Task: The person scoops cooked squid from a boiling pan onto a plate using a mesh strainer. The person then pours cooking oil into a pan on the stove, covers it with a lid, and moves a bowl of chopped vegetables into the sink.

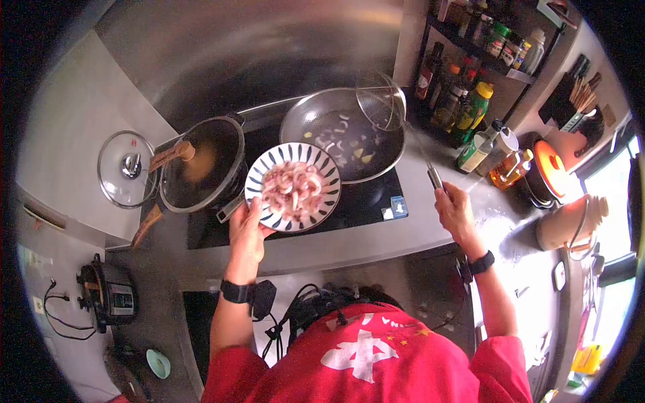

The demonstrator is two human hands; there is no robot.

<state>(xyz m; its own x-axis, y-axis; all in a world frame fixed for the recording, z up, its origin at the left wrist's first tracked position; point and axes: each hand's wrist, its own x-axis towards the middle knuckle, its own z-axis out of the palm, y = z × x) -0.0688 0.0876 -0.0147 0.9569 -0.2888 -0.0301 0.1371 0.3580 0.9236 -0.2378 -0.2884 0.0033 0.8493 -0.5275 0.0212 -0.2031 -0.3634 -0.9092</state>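
My left hand (247, 232) grips the edge of a white plate (330, 181) with dark petal-like marks round its rim. Pale pinkish, curled pieces of food (295, 188), possibly squid, lie on it, slightly blurred. The plate is over the stove, in front of the wok (302, 114) and covering part of its near left side. Pale slices and a few yellowish bits (346, 141) are scattered in the wok. My right hand (457, 213) is closed round the handle of a wire strainer (379, 102), whose mesh bowl is over the wok's far right rim.
Left of the wok stands a second pan (232, 141) with a wooden utensil (181, 153) in it. A glass lid (121, 181) is beside it. Bottles (478, 107) and an orange-lidded pot (549, 164) stand to the right. A black electric cooker (111, 295) sits lower left.
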